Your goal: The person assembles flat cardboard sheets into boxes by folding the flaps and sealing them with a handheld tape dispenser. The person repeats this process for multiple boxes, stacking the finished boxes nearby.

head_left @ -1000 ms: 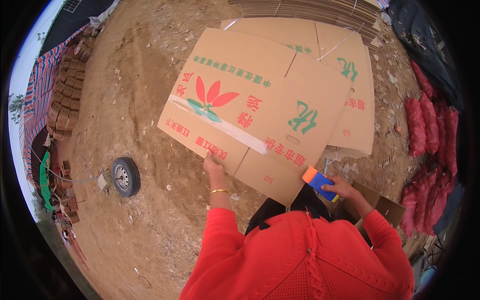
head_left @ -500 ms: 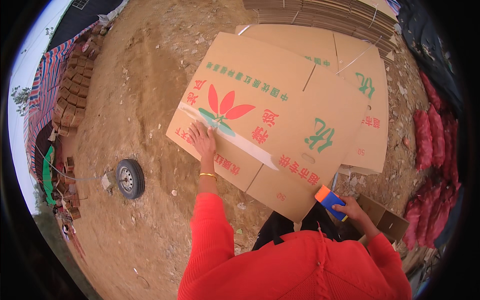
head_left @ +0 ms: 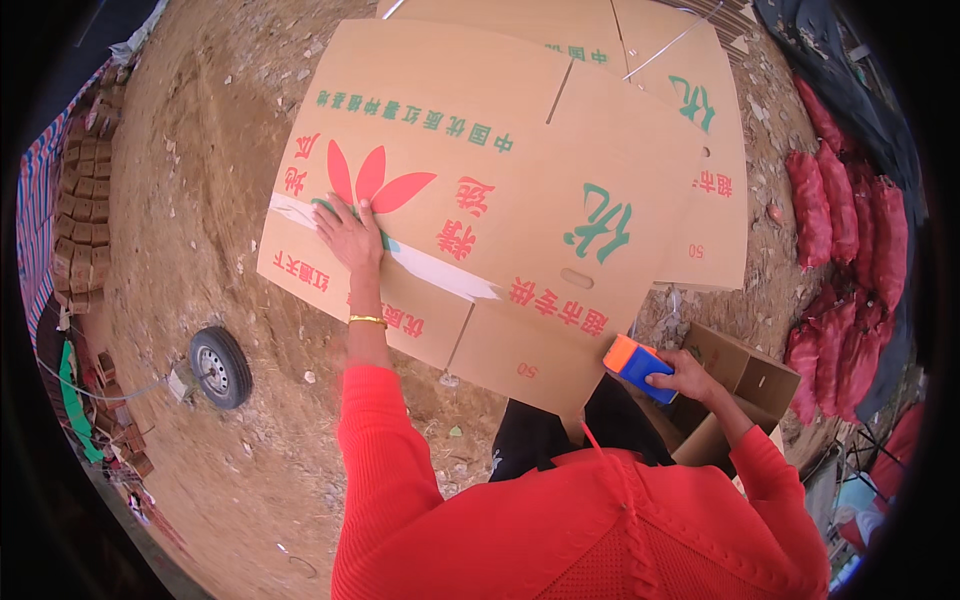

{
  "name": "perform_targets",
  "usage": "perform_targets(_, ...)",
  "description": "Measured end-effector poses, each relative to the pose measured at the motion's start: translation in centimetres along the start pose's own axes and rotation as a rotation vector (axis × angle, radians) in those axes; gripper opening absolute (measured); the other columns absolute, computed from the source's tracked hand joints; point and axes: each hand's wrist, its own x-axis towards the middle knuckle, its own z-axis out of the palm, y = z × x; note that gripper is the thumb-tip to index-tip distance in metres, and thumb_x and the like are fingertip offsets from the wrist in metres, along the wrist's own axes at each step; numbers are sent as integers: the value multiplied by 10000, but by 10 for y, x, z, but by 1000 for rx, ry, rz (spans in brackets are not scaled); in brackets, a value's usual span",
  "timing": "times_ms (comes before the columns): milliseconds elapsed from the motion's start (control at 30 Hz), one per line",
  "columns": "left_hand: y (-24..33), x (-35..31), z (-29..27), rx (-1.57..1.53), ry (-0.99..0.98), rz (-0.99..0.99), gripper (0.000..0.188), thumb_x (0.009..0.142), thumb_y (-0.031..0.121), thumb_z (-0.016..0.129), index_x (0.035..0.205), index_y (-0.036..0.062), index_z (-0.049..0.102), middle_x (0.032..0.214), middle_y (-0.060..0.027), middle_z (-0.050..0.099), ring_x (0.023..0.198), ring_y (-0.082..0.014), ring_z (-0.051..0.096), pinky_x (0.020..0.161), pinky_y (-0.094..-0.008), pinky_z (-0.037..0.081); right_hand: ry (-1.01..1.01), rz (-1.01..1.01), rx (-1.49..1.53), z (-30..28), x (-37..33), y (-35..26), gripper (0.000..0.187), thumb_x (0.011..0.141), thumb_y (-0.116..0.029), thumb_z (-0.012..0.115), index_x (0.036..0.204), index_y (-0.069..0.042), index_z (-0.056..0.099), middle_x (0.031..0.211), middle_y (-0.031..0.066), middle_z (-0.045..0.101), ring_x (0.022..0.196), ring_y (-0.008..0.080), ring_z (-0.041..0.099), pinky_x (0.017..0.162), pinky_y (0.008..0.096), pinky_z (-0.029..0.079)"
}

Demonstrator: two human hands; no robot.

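My left hand [head_left: 349, 240] lies with spread fingers on a flat, folded brown carton [head_left: 540, 240] printed in red and green. It rests over a pale strip [head_left: 430, 273] running along the carton, beside the printed red petals, and partly covers the green leaves. At the carton's near right corner, my right hand [head_left: 684, 377] is closed around a small blue block-shaped tool with an orange end [head_left: 640, 368]. What kind of tool it is does not show. Another flat carton [head_left: 728, 215] lies beneath and beyond the first.
An opened carton [head_left: 735, 350] stands by my right leg. Red mesh sacks [head_left: 840, 215] line the right side, next to dark sheeting [head_left: 850, 90]. Over the dirt ground at left are a tyred wheel [head_left: 220, 367] and stacked boxes [head_left: 85, 220]. More flat cartons lie at the far edge.
The whole view has shifted, and the carton and both hands sit farther left and higher in it. My left hand has slid slightly toward the printed petals. The tool stays in my right hand.
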Motion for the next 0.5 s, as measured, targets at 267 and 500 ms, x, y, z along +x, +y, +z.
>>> perform_targets(267,133,-210,-53,-121,-270,415,729,922,428,459,1462,12,202,1494,-295,133,1387,-451,118,1125,-526,82,-37,-120,0,-4,10,21,472,769,-429,689,911,14,611,772,106,612,729,173,577,686,333,466)
perform_targets(500,139,-339,-72,-731,-100,-644,806,886,265,618,1449,9,101,1372,-286,301,1281,-375,307,1030,-542,266,-74,-211,-91,-9,17,27,551,741,-476,715,969,17,621,827,120,637,790,176,600,718,329,473)
